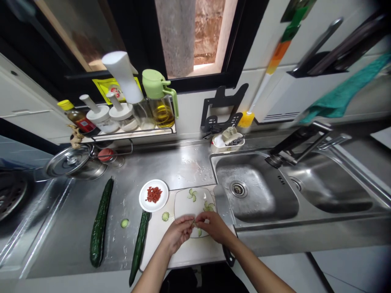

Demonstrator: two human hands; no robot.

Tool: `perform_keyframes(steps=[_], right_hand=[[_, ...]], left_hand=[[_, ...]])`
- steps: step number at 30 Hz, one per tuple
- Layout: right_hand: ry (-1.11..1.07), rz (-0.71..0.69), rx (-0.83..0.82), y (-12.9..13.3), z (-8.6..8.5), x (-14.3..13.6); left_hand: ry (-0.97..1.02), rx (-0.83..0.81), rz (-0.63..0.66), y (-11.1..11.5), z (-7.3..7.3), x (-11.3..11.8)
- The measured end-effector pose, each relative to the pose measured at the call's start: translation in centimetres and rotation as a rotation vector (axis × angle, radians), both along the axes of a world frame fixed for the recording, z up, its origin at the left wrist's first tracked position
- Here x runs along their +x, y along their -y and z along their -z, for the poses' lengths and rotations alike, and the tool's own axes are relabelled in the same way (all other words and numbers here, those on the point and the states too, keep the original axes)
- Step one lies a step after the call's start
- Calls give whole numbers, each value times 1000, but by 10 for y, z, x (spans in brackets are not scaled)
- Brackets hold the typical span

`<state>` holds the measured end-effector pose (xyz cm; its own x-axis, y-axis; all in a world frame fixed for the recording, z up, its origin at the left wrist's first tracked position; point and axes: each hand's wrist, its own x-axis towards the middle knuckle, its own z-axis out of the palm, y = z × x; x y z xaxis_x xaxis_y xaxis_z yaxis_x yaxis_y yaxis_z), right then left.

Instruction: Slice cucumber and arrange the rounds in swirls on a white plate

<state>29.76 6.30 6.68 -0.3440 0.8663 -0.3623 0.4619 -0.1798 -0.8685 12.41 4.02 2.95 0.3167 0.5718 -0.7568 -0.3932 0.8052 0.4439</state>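
My left hand (180, 232) and my right hand (215, 226) meet fingertip to fingertip over a white square plate (182, 203). Pinched between them is a small, thin greenish piece, apparently a cucumber slice (193, 222), mostly covered by the fingers. Curved green cucumber pieces (192, 195) lie in a pinwheel at the plate's far side, with another group (209, 206) by my right fingers. The plate rests on a pale cutting board (159, 248). A cleaver (222, 199) lies along the board's right edge, its black handle toward me. One cucumber round (165, 216) sits left of the plate.
A small white dish (143, 202) holds red goji-like berries (153, 194). Two cucumbers, one cut (139, 248) and one larger (102, 224), lie leftward, near another round (124, 223). Right is a double sink (259, 199) with a faucet (293, 148). A condiment shelf (131, 134) stands behind.
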Motion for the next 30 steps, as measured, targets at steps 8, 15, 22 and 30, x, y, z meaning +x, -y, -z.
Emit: perform_keyframes(steps=[8,15,22,30], right_hand=[[179,-42,-4,-3,8,5],[431,-113,16,-2,13,3],[623,-200,98,2,13,-4],[679,-268,130,2,18,-8]], left_hand=[[-299,253,18,5,2,4],[-742,560,257,18,10,13],[-1010,655,461,22,7,20],[-1023,632,506,19,9,22]])
